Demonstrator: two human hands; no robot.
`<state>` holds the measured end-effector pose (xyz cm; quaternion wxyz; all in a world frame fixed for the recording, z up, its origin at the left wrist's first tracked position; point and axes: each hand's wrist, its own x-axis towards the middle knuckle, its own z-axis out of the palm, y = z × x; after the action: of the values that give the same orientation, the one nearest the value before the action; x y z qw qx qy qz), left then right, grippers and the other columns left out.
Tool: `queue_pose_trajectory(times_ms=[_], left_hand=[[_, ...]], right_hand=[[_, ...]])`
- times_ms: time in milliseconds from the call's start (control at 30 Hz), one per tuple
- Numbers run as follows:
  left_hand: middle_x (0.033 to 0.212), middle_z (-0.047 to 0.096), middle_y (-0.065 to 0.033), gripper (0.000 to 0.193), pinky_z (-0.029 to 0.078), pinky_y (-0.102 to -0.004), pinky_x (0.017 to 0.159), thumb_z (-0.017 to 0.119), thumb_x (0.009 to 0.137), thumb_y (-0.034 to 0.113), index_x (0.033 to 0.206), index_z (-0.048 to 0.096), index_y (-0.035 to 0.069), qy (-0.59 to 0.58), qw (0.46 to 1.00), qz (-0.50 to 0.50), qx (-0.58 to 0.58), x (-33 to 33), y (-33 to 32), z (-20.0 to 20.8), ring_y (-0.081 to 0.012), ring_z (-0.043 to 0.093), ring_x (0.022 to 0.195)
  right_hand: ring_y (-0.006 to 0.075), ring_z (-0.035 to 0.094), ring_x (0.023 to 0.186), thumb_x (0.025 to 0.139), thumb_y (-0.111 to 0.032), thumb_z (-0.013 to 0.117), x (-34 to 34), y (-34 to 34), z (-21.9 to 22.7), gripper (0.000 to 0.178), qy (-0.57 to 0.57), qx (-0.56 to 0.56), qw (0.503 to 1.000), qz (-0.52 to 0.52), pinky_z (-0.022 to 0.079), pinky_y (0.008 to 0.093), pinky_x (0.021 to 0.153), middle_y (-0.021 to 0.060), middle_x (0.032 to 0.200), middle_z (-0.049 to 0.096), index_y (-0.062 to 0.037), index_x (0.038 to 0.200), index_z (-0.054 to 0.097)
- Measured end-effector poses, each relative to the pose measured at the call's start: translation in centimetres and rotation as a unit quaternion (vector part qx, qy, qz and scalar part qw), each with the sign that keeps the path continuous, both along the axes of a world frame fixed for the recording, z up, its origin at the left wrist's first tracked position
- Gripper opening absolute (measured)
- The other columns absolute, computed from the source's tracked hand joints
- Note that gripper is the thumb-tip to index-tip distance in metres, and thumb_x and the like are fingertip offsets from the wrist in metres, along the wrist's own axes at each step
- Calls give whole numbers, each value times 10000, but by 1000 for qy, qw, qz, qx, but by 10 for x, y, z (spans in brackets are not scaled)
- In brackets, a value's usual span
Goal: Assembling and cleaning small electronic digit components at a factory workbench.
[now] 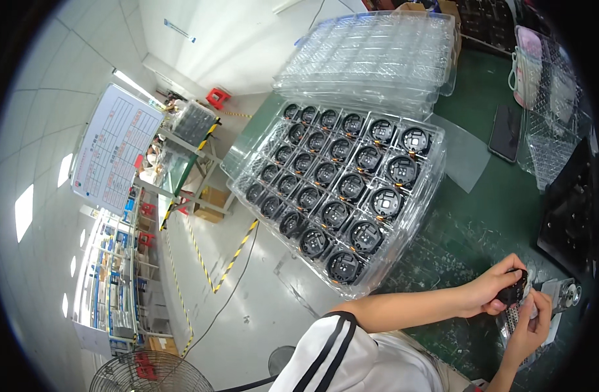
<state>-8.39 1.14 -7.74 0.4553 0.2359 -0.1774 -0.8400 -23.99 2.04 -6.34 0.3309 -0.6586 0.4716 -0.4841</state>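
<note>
My left hand (497,291) is closed around a small black part (513,287), its thumb on top. Fingers hide much of that part, and its exact kind does not show. Close against it, my right hand (533,321) has its fingertips pinched together near the part's edge; whatever sits between them is too small to make out. Below both hands lies a strip or sheet with small dots (510,319). A metal fixture with a round knob (566,294) stands just right of my right hand.
Left of my hands, a clear plastic tray (394,258) holds rows of round black housings (345,266). Empty clear trays (371,55) are stacked behind it. A dark phone (505,132), bubble wrap (551,147) and a black panel (567,209) line the green table's right side.
</note>
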Motion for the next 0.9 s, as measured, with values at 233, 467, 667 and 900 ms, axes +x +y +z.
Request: queue_pose_trajectory(times_ms=[233,467,667,900], left_hand=[[622,425,0,104,145,-190,346,363,989,293,1003,390,194,-91,995,25,-20,2,-4,-6,-43,238,389],[661,456,-10,107,139,-193,352,362,991,271,1008,397,172,-119,991,60,-32,11,-4,-10,-43,225,390],[619,402,17,95,151,-194,361,367,989,271,1013,394,184,-136,988,37,-62,-1,-3,-10,-44,246,400],[610,391,10,103,160,-191,348,341,997,275,993,393,185,-164,981,57,-82,-2,-1,-10,-48,260,391]], right_hand=[[123,484,829,861,3,536,-1,1,1,135,8,23,997,71,385,219,742,60,915,519,44,976,594],[227,516,993,816,21,545,7,-4,9,231,41,-64,994,76,387,289,894,108,1062,529,15,1035,620],[170,527,983,826,46,551,-17,-9,-12,197,-9,83,993,87,409,245,865,90,1032,546,31,1007,626],[132,523,870,848,27,558,-4,-11,-17,162,-49,48,997,32,415,217,770,65,964,525,35,993,629]])
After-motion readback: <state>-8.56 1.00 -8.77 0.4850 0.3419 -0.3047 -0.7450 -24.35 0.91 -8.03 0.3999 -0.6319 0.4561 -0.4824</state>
